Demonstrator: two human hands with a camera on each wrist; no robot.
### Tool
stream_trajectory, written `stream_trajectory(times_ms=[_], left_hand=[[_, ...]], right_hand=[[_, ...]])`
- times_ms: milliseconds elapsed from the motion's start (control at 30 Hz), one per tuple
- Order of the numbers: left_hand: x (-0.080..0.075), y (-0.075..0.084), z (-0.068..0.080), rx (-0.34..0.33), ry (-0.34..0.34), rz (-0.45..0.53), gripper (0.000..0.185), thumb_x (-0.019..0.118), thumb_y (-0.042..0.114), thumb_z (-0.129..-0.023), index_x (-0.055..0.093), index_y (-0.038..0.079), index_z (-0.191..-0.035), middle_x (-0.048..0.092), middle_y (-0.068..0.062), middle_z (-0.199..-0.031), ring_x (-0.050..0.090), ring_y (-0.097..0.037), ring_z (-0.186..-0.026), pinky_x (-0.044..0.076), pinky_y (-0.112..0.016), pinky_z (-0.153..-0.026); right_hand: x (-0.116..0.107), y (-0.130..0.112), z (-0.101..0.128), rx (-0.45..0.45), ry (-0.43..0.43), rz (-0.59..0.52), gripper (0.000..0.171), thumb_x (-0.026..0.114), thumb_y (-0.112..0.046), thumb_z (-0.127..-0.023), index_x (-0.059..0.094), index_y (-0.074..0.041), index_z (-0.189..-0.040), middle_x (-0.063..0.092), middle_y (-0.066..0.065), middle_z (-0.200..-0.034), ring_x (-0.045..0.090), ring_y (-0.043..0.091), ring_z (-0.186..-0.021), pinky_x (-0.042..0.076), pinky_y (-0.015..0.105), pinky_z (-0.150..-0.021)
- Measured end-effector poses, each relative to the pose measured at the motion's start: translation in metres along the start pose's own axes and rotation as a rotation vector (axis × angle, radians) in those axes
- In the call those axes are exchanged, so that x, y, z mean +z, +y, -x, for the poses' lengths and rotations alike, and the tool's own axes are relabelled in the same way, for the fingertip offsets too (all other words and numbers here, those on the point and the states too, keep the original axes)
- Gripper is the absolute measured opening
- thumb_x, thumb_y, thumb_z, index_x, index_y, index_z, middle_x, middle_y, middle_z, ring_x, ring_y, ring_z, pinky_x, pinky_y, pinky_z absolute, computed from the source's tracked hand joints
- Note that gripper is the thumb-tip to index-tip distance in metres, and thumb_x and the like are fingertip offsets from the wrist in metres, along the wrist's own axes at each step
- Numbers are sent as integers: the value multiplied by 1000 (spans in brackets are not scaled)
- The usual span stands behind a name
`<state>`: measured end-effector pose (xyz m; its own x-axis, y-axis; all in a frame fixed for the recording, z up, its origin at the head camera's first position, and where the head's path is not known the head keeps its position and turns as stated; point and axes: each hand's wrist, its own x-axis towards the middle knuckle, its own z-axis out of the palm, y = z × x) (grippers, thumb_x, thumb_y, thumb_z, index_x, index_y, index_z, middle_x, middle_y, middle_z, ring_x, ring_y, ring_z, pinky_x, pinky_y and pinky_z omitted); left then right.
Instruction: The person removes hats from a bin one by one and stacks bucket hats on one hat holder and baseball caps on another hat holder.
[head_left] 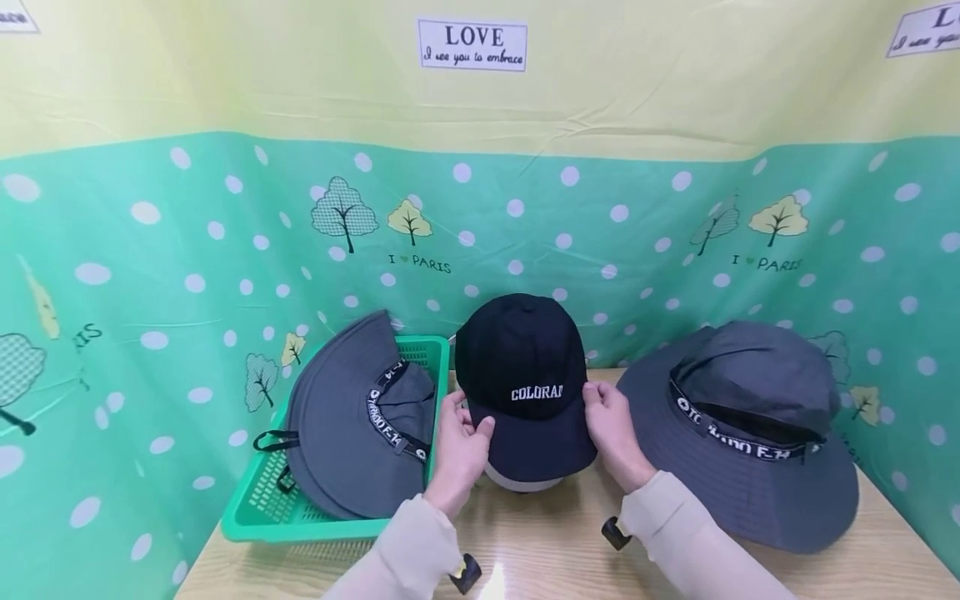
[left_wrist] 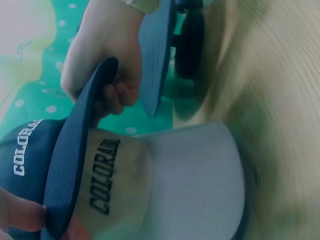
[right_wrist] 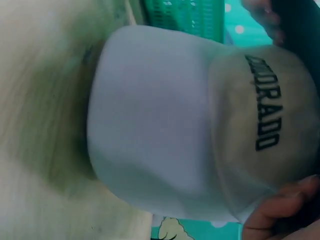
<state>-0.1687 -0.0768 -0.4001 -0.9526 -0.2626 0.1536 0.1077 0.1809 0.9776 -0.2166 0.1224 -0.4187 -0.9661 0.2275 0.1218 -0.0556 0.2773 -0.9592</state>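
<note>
A dark baseball cap (head_left: 521, 350) with white "COLORADO" lettering is held by its brim from both sides. On the brim's left edge my left hand (head_left: 461, 446) pinches with thumb and fingers; on the right edge my right hand (head_left: 617, 429) does the same. Directly beneath it sits a pale cap (left_wrist: 197, 175) with dark "COLORADO" lettering; only its brim edge shows in the head view. In the left wrist view the dark brim (left_wrist: 75, 145) stands over the pale cap's front. Whether the crowns touch is hidden.
At left a green basket (head_left: 300, 531) holds a folded grey brimmed hat (head_left: 345, 442) with a lettered band. A wide-brimmed grey hat (head_left: 750, 492) lies on the wooden table (head_left: 555, 550) at right. Behind hangs a dotted green and yellow curtain (head_left: 517, 208).
</note>
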Motion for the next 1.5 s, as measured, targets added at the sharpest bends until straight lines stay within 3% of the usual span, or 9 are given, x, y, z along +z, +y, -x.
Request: stream_trajectory(times_ms=[100, 267, 400, 533, 733, 933, 1233, 1500], left_hand=[[9, -9, 6, -15, 79, 36, 49, 59, -8, -87, 42, 0, -132, 50, -7, -84, 48, -17, -74, 43, -26, -67], [20, -29, 15, -67, 195, 72, 27, 62, -7, -85, 51, -3, -109, 52, -11, -86, 51, -19, -73, 44, -27, -64], [26, -43, 17, -102, 246, 123, 18, 62, -8, -84, 52, -4, -98, 54, -12, -84, 53, -19, -71, 44, -25, -61], [27, -56, 14, -72, 277, 120, 16, 61, -9, -84, 54, -4, -98, 55, -13, -84, 53, -18, -71, 44, -22, -60], [26, -69, 11, -45, 264, 89, 13, 62, -7, -85, 54, -3, -95, 55, -12, -82, 52, -17, -69, 43, -23, -60], [24, -77, 8, -64, 213, 74, 13, 62, -2, -88, 55, -3, -99, 57, -12, -84, 54, -18, -72, 45, -25, -63], [21, -78, 8, -84, 201, 55, 11, 60, -3, -89, 54, -2, -99, 56, -12, -84, 54, -20, -73, 45, -28, -64], [23, -69, 22, -63, 226, 40, 16, 61, -1, -90, 50, -2, -101, 51, -12, -90, 52, -21, -77, 44, -28, -68]], right_hand=[[0, 3, -2, 31, -48, 22, 29, 41, -18, -102, 61, 4, -101, 58, 16, -99, 52, 25, -93, 40, 33, -81], [3, 21, -5, 36, -70, 84, 30, 42, -21, -102, 61, 2, -102, 57, 13, -93, 52, 24, -91, 40, 32, -78], [9, 36, -7, -14, -61, 172, 28, 42, -20, -102, 61, 0, -100, 56, 11, -88, 52, 24, -88, 39, 34, -78], [15, 45, -8, -43, -104, 200, 25, 39, -19, -103, 57, -2, -97, 54, 10, -89, 50, 25, -89, 38, 36, -79], [21, 54, -9, -59, -147, 146, 24, 37, -17, -104, 51, -4, -90, 48, 7, -83, 47, 23, -85, 37, 34, -76], [20, 60, -8, -56, -150, 132, 25, 37, -18, -104, 51, -4, -90, 48, 7, -85, 47, 21, -86, 37, 33, -76], [22, 60, -5, -34, -162, 121, 25, 37, -19, -105, 51, -4, -90, 48, 7, -85, 47, 21, -87, 37, 33, -77], [16, 53, 2, -51, -101, 146, 20, 43, -14, -102, 54, -1, -92, 51, 8, -82, 48, 20, -80, 39, 31, -72]])
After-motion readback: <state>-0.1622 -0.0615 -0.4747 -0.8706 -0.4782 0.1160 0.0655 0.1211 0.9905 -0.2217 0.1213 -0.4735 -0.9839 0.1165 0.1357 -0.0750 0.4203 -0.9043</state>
